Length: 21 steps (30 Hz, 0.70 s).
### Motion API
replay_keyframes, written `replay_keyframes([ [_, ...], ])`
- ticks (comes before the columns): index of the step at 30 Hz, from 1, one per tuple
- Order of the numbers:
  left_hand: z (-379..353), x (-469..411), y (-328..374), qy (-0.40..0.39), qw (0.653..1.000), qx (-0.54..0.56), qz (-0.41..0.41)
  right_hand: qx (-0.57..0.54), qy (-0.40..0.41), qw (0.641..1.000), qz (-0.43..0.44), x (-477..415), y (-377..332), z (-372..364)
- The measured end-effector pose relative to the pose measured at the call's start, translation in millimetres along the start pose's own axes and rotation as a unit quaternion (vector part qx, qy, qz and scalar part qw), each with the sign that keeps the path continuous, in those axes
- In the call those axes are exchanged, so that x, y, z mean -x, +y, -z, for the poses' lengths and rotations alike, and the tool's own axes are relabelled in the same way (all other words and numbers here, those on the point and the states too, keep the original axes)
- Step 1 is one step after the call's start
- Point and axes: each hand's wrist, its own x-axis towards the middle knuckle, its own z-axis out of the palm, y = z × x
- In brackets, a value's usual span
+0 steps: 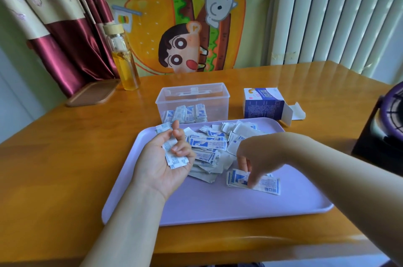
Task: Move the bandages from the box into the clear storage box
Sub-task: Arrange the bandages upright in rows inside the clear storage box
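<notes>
far left: wooden lid (92, 93) flat on the table (65, 157), glass bottle (125, 66) of yellow liquid upright just beside it.
left hand (161, 157): yours, palm up over the tray's left side, fingers curled round a bundle of bandages (172, 158).
clear storage box (196, 101): upper centre, top open, just behind the tray; a row of bandages (187, 114) stands inside against the front wall.
tray (218, 205): lilac, mid-frame; loose pile of bandages (209, 149) on its upper middle.
right hand (257, 155): yours, in from the right, fingers pinched onto a small stack (266, 184) lying lower right of the pile.
bandage box (265, 103): right of the clear storage box, end flap open at its right.
far right: dark fan (388, 118), cut by the frame edge.
</notes>
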Motion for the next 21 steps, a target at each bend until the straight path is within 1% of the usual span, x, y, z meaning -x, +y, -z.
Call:
replay_keyframes([
  [3, 0.2, 1.9, 4.1, -0.002, 1.000, 0.004, -0.011, -0.003, -0.004, 1.000, 0.006, 2.6, -0.3, -0.6],
  [6, 2.1, 3.3, 9.7, 0.002, 1.000, 0.009, -0.025, -0.049, -0.002, 0.998, 0.031, 9.2, -5.8, 3.2],
  [10, -0.2, 4.7, 13.8, 0.003, 1.000, 0.013, -0.028, -0.134, 0.047, 0.986, 0.087, -0.4, -26.6, 0.1],
  [12, 1.1, 7.4, 16.4, 0.002, 0.999, 0.014, -0.033, -0.186, 0.091, 0.973, 0.099, -10.1, -35.7, -3.9],
  [15, 7.7, 10.9, 24.3, 0.008, 0.998, 0.016, -0.052, -0.243, 0.237, 0.938, 0.074, -31.2, -30.4, 3.2],
  [16, 9.5, 11.8, 25.8, 0.011, 0.998, 0.018, -0.056, -0.241, 0.272, 0.930, 0.056, -38.5, -24.2, 6.5],
  [17, 11.6, 12.5, 27.7, 0.014, 0.998, 0.020, -0.060, -0.224, 0.284, 0.931, 0.039, -46.1, -19.8, 9.2],
  [18, 13.3, 12.9, 28.7, 0.015, 0.998, 0.023, -0.062, -0.200, 0.273, 0.941, 0.025, -53.5, -16.3, 10.7],
  [20, 14.7, 13.2, 28.8, 0.017, 0.998, 0.027, -0.061, -0.167, 0.212, 0.963, 0.003, -66.8, -13.3, 9.7],
  [21, 14.7, 13.4, 28.2, 0.018, 0.998, 0.025, -0.058, -0.164, 0.187, 0.969, -0.003, -71.6, -13.2, 8.8],
])
